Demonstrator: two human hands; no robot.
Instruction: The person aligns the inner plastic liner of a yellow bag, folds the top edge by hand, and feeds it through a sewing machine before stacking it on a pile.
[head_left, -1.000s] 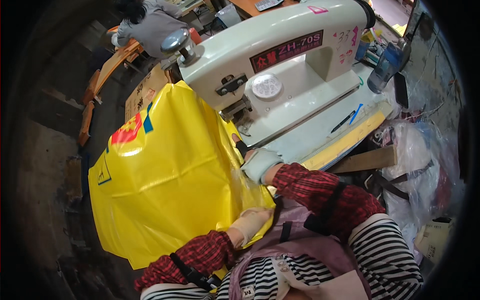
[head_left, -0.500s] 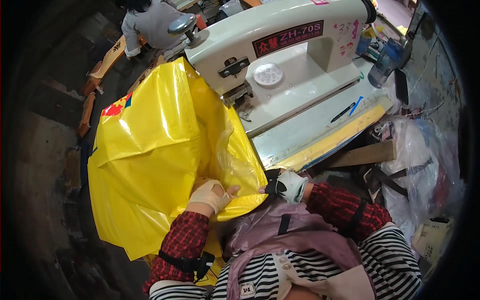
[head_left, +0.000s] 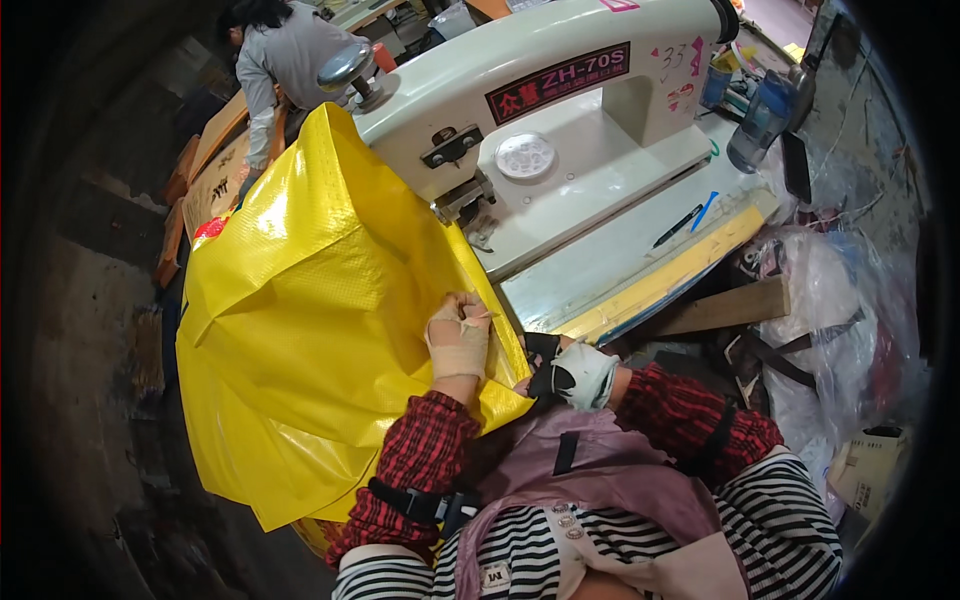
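Observation:
A large glossy yellow woven plastic bag hangs over the left end of a white sewing machine. The rim of the bag runs under the needle area. My left hand, wrapped in a pale bandage-like covering, lies against the inside of the bag near its rim with fingers curled closed; what they hold is hidden. At the bag's near right corner, my right hand, in a black and white covering, pinches the yellow edge.
On the machine table lie a black pen and a blue stick. A water bottle and a phone stand to the right. Clear plastic sheeting heaps below them. Another person bends over cardboard at far left.
My left hand has moved up and right along the bag's inside, and its fingers have curled. The bag's top has shifted and folded over. My right hand stays at the corner.

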